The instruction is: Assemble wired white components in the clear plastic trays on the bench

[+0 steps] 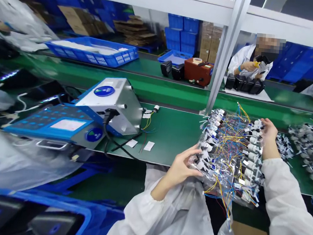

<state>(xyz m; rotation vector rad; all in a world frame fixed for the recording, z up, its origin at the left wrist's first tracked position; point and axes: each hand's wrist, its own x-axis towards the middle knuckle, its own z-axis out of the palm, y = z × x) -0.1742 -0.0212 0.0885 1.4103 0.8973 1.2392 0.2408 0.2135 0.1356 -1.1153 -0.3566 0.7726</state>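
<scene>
both hands grip a clear pack of wired parts: the left hand pinches its near left edge with thumb and fingers, while the right hand curls its fingers over the far right edge. the pack is tilted above the front edge of the green bench, between a blue-and-silver machine on the left and a similar pack lying on the right. small white labels lie near the machine.

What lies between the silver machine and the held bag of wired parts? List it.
Head view: green mat, white slips, a black cable, one loose wired part.
</scene>
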